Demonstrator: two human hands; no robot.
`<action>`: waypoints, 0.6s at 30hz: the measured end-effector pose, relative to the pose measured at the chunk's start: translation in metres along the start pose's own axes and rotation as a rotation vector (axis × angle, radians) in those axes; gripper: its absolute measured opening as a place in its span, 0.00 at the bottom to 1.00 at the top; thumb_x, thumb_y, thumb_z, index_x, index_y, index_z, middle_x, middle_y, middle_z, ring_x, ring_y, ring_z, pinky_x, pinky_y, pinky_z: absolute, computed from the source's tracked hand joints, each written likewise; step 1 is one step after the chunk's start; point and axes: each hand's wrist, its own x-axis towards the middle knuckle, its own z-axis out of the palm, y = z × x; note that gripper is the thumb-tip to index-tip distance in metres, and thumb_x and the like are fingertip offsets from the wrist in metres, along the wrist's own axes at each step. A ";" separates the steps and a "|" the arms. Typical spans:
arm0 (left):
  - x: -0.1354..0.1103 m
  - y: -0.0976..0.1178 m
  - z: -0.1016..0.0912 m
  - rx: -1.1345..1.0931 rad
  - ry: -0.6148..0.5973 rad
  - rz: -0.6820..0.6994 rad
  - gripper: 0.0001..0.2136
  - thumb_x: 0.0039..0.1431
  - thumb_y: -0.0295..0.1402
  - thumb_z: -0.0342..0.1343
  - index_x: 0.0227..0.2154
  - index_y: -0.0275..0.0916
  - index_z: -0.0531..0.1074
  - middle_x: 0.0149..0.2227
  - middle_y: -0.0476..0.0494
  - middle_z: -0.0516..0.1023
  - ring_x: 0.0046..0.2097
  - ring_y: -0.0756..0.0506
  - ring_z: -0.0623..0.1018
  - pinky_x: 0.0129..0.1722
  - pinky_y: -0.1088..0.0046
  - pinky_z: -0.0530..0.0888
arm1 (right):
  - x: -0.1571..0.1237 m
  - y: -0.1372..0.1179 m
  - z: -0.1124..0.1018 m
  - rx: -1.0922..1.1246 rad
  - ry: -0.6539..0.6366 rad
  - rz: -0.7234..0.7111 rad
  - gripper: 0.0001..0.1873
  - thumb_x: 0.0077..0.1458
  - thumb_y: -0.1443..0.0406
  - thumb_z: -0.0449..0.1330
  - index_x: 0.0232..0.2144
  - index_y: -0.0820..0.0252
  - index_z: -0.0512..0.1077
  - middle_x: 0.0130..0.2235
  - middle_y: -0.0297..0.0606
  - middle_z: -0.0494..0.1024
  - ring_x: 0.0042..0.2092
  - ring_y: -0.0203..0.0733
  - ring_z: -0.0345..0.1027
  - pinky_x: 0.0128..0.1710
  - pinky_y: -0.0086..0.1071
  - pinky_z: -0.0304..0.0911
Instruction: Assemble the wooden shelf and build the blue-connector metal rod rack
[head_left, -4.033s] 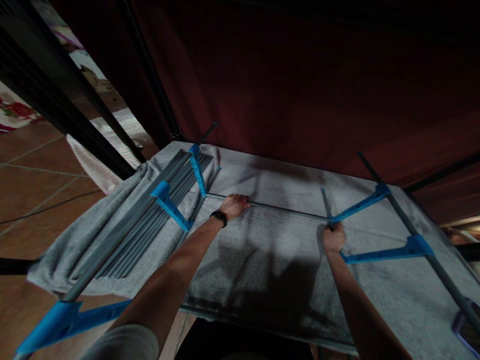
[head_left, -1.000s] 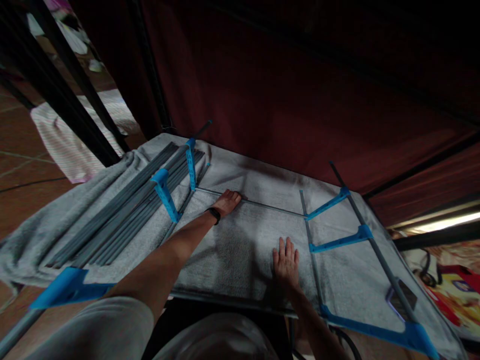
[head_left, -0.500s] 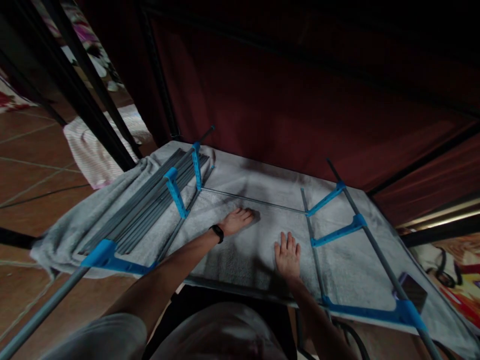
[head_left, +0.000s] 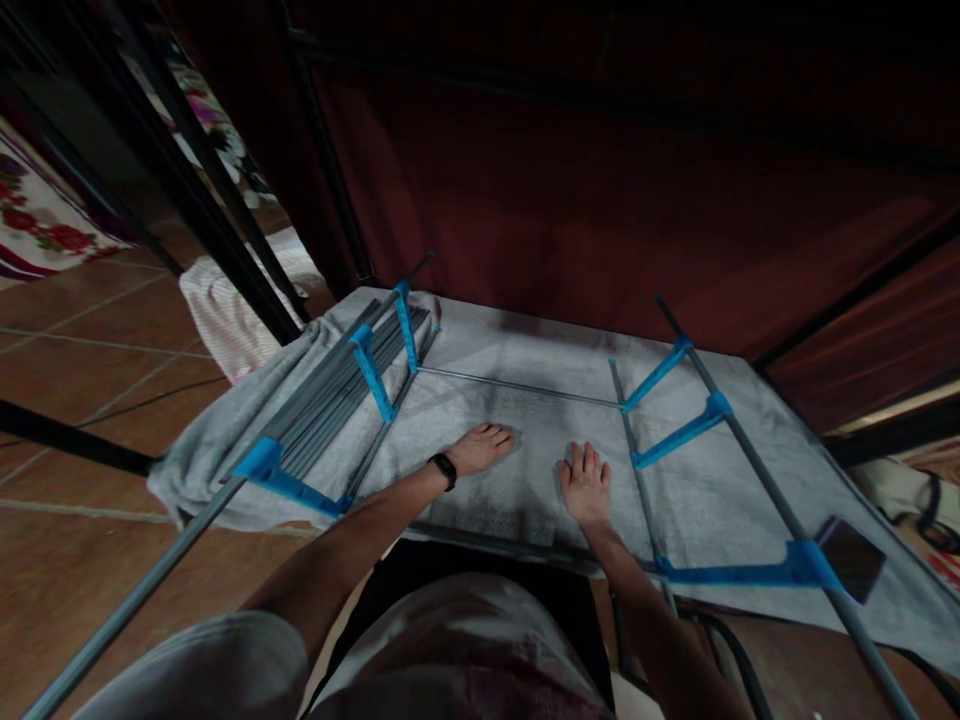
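Grey plush cloth (head_left: 540, 435) covers the flat work surface, its far edge running along the dark red fabric panel (head_left: 562, 230), its near edge just before the person's lap. The left hand (head_left: 484, 447) lies palm down on it, fingers extended, grasping nothing. The right hand (head_left: 586, 485) rests likewise, fingers slightly spread, with nothing in its grip; a strip of bare cloth separates the two. Beyond them, a thin grey metal crossbar (head_left: 517, 385) spans between two side frames made of grey metal tubes and blue plastic brackets. The left frame (head_left: 373, 376) passes over a bundle of loose grey tubes (head_left: 322, 420), its outer tube overhanging the near edge. The right frame (head_left: 679, 435), its inner tube near the right hand, also overruns that edge, beside a dark rectangular phone (head_left: 855, 560).
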 end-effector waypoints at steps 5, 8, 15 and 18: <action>0.002 0.004 -0.004 0.049 -0.033 0.020 0.19 0.66 0.22 0.45 0.56 0.40 0.66 0.52 0.41 0.74 0.53 0.45 0.72 0.51 0.66 0.66 | 0.012 0.007 -0.014 0.222 -0.084 0.090 0.28 0.61 0.60 0.50 0.61 0.61 0.66 0.66 0.50 0.60 0.66 0.52 0.54 0.65 0.52 0.45; 0.001 0.007 -0.005 0.055 -0.043 0.017 0.19 0.65 0.22 0.45 0.56 0.39 0.66 0.54 0.40 0.73 0.55 0.44 0.71 0.52 0.66 0.66 | 0.022 0.016 -0.030 0.514 -0.156 0.142 0.23 0.56 0.62 0.51 0.51 0.61 0.74 0.56 0.47 0.74 0.54 0.47 0.70 0.58 0.45 0.60; -0.003 0.001 0.003 -0.108 -0.049 -0.098 0.20 0.64 0.23 0.47 0.57 0.41 0.67 0.56 0.40 0.72 0.55 0.45 0.73 0.54 0.64 0.69 | 0.017 0.014 -0.117 1.036 0.024 0.160 0.20 0.53 0.55 0.58 0.42 0.61 0.78 0.46 0.45 0.81 0.47 0.47 0.74 0.53 0.45 0.66; -0.009 -0.005 0.016 -0.299 0.031 -0.261 0.17 0.65 0.31 0.50 0.56 0.40 0.68 0.57 0.38 0.71 0.57 0.43 0.72 0.57 0.62 0.68 | 0.003 0.002 -0.195 1.157 0.171 0.144 0.20 0.57 0.52 0.59 0.45 0.58 0.77 0.48 0.43 0.80 0.46 0.46 0.75 0.54 0.46 0.66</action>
